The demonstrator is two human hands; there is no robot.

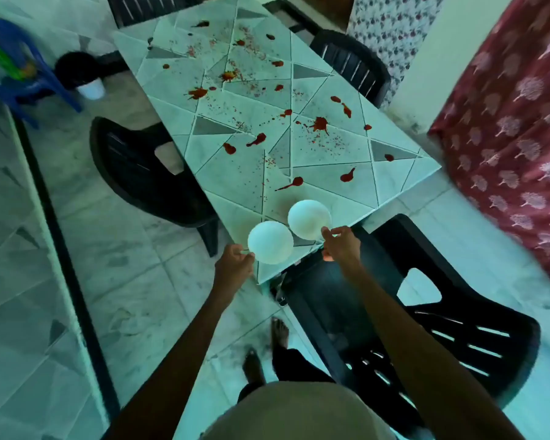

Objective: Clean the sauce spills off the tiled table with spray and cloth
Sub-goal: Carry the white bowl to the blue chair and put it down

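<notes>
We pinch a white plate in each hand, left hand point(234, 262) on the near plate point(270, 246), right hand point(342, 241) on the far plate point(309, 219), while the sauce spills point(319, 123) stretch toward twelve o'clock along the tiled table point(394, 182), spray and cloth unseen.

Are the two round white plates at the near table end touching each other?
Cannot tell. In the head view the left white plate and right white plate nearly meet, with only a dark sliver between their rims.

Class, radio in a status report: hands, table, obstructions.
Left hand pinching near plate; right hand pinching far plate. Tiled table spattered with sauce spills, unwiped. No spray or cloth seen.
</notes>
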